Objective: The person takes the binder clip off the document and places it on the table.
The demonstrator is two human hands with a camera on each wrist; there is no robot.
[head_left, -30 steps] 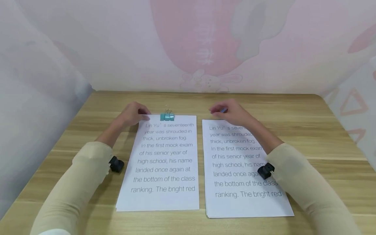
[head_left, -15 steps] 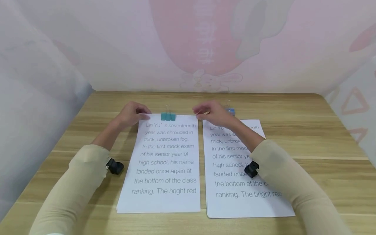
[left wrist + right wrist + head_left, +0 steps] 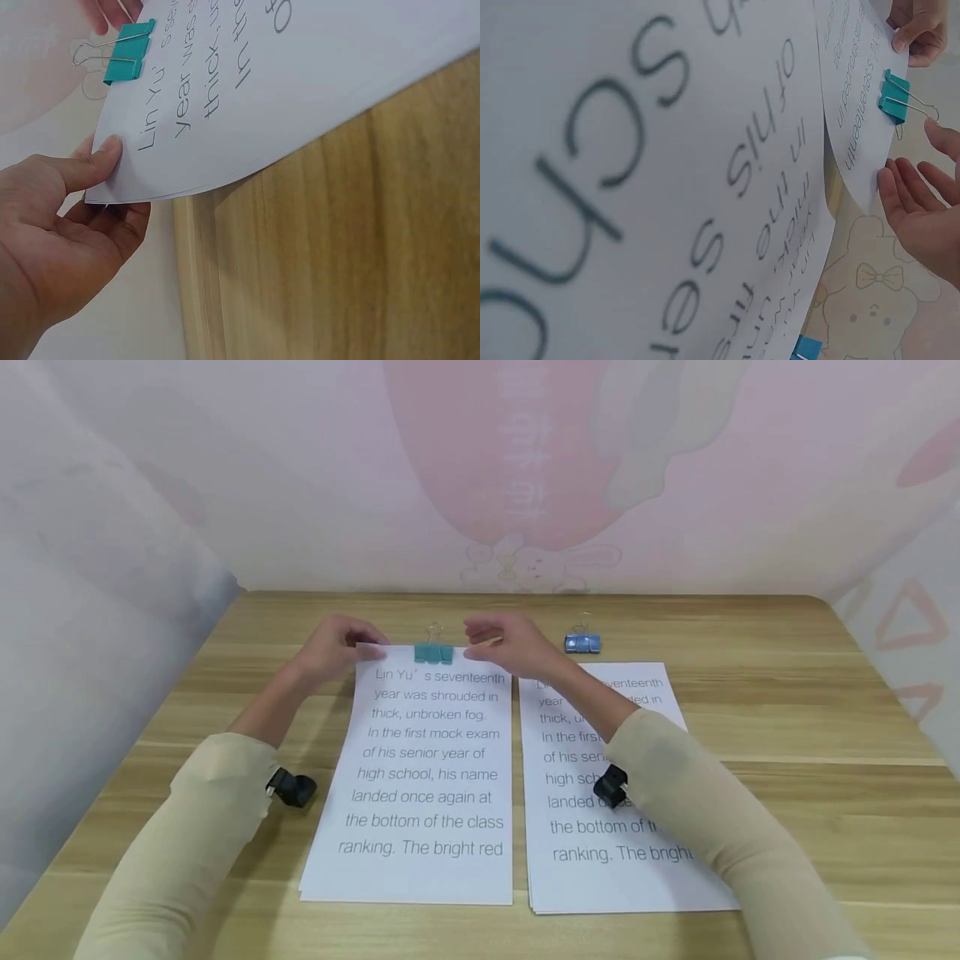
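Two stacks of printed sheets lie side by side on the wooden table [image 3: 750,693]. A teal binder clip [image 3: 433,652] [image 3: 127,51] [image 3: 894,96] bites the top edge of the left stack [image 3: 427,777]. My left hand [image 3: 341,647] [image 3: 67,217] pinches that stack's top left corner, thumb on top and fingers beneath, lifting it slightly. My right hand [image 3: 504,645] [image 3: 922,206] is at the same stack's top right corner, fingers straight beside the paper edge and the thumb apart from it. My right forearm crosses the right stack [image 3: 600,827].
A blue binder clip [image 3: 582,643] [image 3: 806,349] lies on the table just beyond the right stack's top edge. Pale pink patterned walls close in the table at the back and on both sides.
My right hand has let go of the blue clip beyond the right stack and moved left to the left stack's top right corner. The left hand has kept its hold.
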